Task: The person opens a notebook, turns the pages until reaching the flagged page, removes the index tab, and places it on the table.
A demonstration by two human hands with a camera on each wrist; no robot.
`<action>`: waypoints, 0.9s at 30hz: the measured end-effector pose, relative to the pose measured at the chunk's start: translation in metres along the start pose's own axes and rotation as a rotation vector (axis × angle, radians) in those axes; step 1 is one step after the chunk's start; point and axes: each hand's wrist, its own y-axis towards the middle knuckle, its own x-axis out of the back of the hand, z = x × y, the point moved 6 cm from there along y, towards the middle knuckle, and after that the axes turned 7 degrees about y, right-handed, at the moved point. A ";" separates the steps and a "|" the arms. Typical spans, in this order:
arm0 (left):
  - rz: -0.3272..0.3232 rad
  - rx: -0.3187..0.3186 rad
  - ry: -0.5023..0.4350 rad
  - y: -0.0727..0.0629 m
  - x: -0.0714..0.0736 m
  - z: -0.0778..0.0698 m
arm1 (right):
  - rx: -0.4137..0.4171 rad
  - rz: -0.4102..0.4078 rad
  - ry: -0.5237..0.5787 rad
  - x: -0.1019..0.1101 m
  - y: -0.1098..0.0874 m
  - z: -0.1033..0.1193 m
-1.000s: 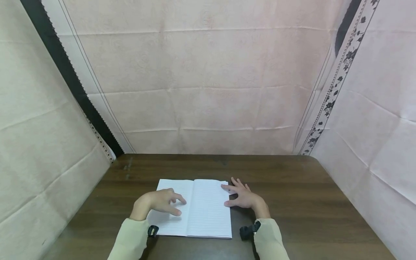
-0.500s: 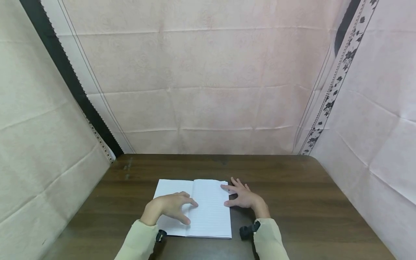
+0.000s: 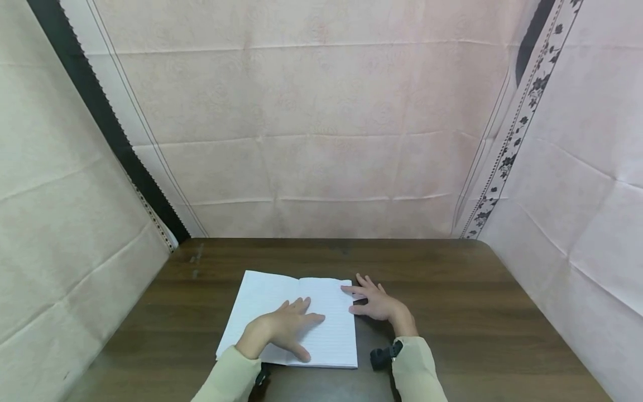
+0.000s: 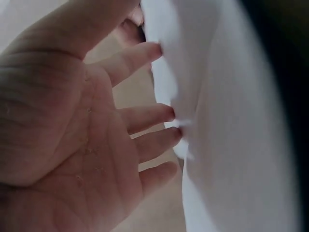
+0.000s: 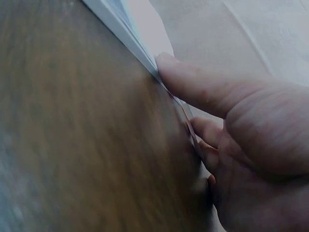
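Observation:
A notebook with lined white pages [image 3: 329, 335] lies spread on the brown table in the head view. Over its middle, my left hand [image 3: 286, 329] is spread with its fingers reaching across the fold toward the right page. In the left wrist view the fingertips [image 4: 169, 113] of this hand come right at the white paper [image 4: 231, 145]. At the notebook's right edge rests my right hand [image 3: 377, 304], fingers extended and fanned out. Its thumb [image 5: 193, 84] touches the page edge in the right wrist view, with the other fingers partly hidden behind the edge.
The wooden table [image 3: 452, 312] spreads out around the notebook. Pale cloth [image 3: 321, 139] hangs behind it and at both sides. Dark wrist devices [image 3: 384, 357] are strapped at the sleeves [image 3: 417, 368].
My left hand has moved right across the left page to past the fold, its fingers spreading out. The left page's far corner sits slightly higher. The right hand has stayed nearly still.

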 end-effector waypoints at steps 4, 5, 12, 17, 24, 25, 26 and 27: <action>0.007 -0.014 0.062 0.003 -0.005 -0.010 | 0.018 0.001 -0.011 0.001 0.000 0.000; 0.008 -0.016 0.074 0.004 -0.006 -0.013 | 0.021 0.000 -0.014 0.001 0.000 0.000; 0.028 -0.033 0.076 0.008 -0.011 -0.023 | 0.021 0.003 -0.025 0.002 0.000 0.000; 0.013 -0.080 0.045 0.010 -0.013 -0.024 | 0.018 0.009 -0.002 0.002 0.001 -0.002; -0.012 -0.144 -0.008 0.013 -0.013 -0.022 | 0.015 0.009 0.027 0.003 0.001 -0.005; -0.013 -0.150 -0.019 0.013 -0.013 -0.021 | 0.009 0.006 0.034 0.003 0.000 -0.005; -0.013 -0.156 -0.031 0.013 -0.012 -0.021 | 0.005 0.000 0.043 0.003 0.000 -0.005; -0.016 -0.162 -0.038 0.013 -0.011 -0.021 | -0.003 -0.003 0.054 0.004 -0.001 -0.006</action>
